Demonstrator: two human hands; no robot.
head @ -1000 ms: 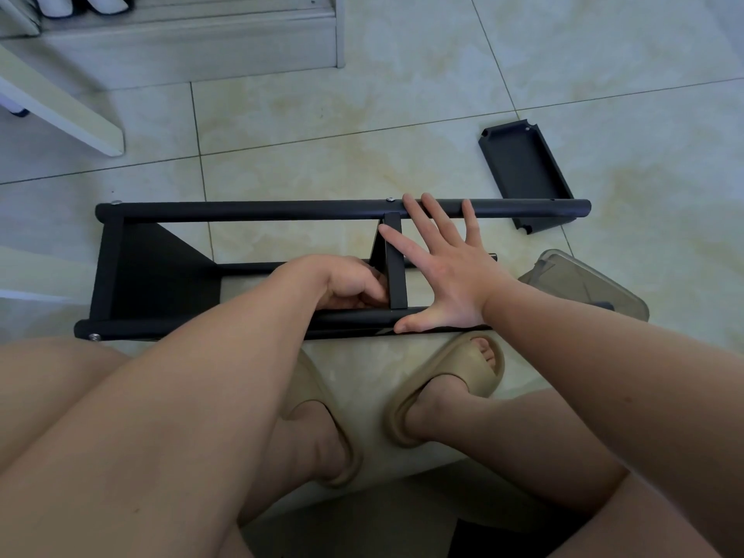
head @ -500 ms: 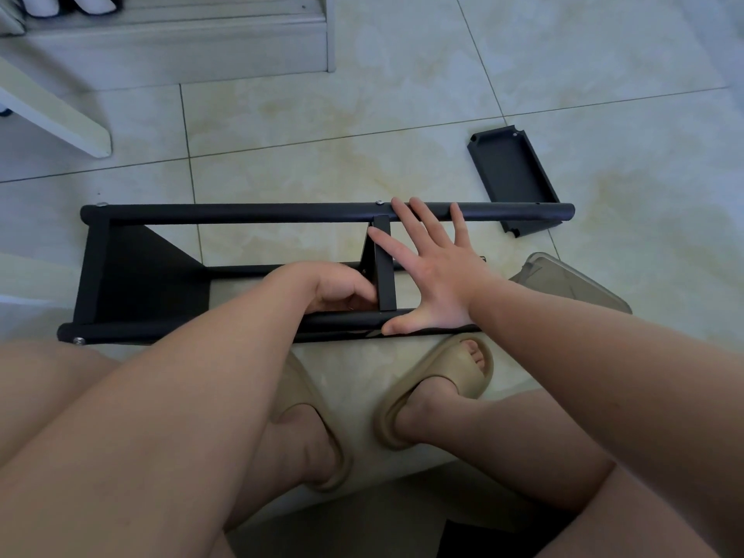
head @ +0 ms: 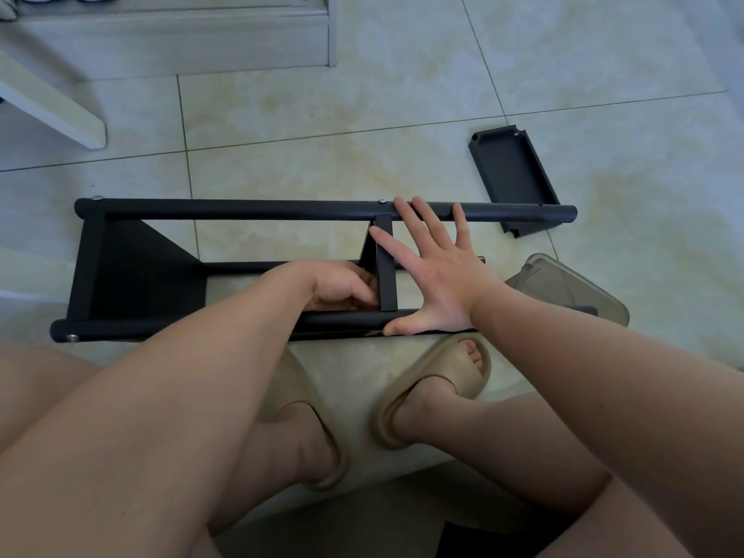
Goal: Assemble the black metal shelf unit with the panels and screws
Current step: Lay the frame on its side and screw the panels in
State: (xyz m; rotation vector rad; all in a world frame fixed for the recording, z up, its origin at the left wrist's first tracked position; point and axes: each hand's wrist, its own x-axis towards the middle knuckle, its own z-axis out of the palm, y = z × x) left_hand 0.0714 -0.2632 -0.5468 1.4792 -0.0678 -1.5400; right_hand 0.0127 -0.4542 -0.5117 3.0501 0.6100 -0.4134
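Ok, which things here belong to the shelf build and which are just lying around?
Job: black shelf frame, its middle panel, loose black panel, left hand curled at the middle panel, right hand flat on the frame.
Lying about: clear plastic container (contents unclear), beige slippers (worn), white furniture leg.

Shelf frame (head: 241, 209) lies crosswise on the floor (head: 282, 114). Left hand (head: 342, 285) sits inside it, just left of the cross panel (head: 385, 271); right hand (head: 439, 275) spans both rails just right. Loose panel (head: 511, 175) lies behind the frame's right end.
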